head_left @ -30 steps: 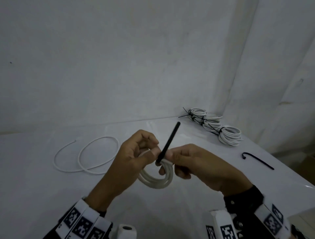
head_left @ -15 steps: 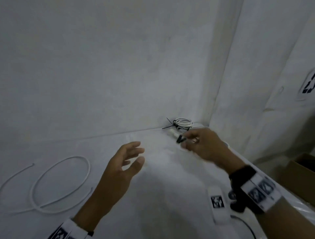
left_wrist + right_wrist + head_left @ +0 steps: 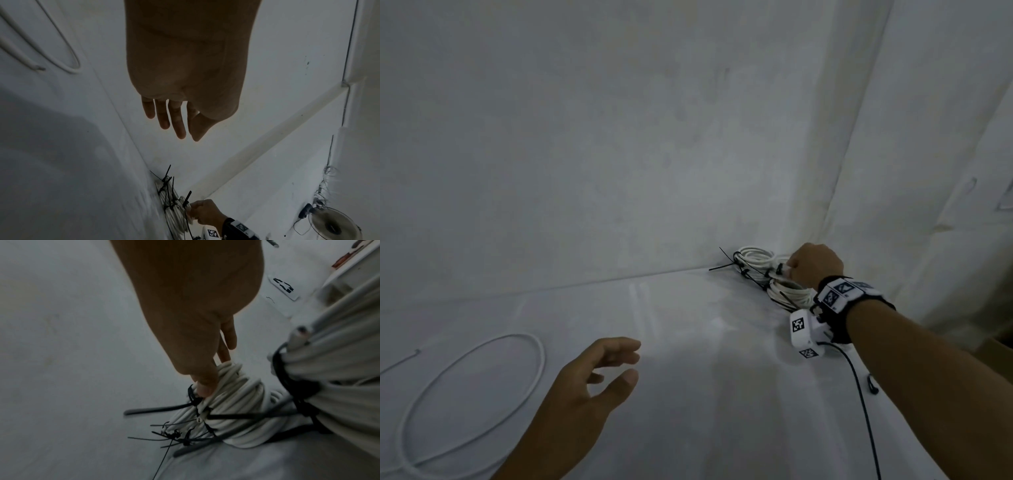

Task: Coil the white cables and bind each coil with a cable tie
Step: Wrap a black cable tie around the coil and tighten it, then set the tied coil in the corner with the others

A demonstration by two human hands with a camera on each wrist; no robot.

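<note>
Where a second ago you held the coil (image 3: 232, 395) in front of you with both hands and a black tie standing up from it, your right hand (image 3: 814, 265) has now carried it to the far right corner of the table (image 3: 688, 394), against the pile of finished coils (image 3: 789, 292). The thumb and fingers (image 3: 204, 386) are curled round the coil's white turns, pinching it right beside its black cable tie (image 3: 158, 409), whose loose tail sticks out flat to the side. The coil is a tight bundle of several white loops, cinched at one spot by the tie, and it touches the bound coils next to it, which carry black ties of their own with tails pointing in different directions. Your left hand (image 3: 589, 387) has let go since then: it hovers over the middle of the table with fingers relaxed and spread, holding nothing, as the left wrist view shows too (image 3: 185, 84). Off to the near left a loose white cable (image 3: 482, 383) lies in one wide open loop on the table, uncoiled and unbound, well apart from the pile. A single black tie (image 3: 872, 384) lies on the table near your right forearm. A cardboard box (image 3: 996, 353) edges in at the far right.
</note>
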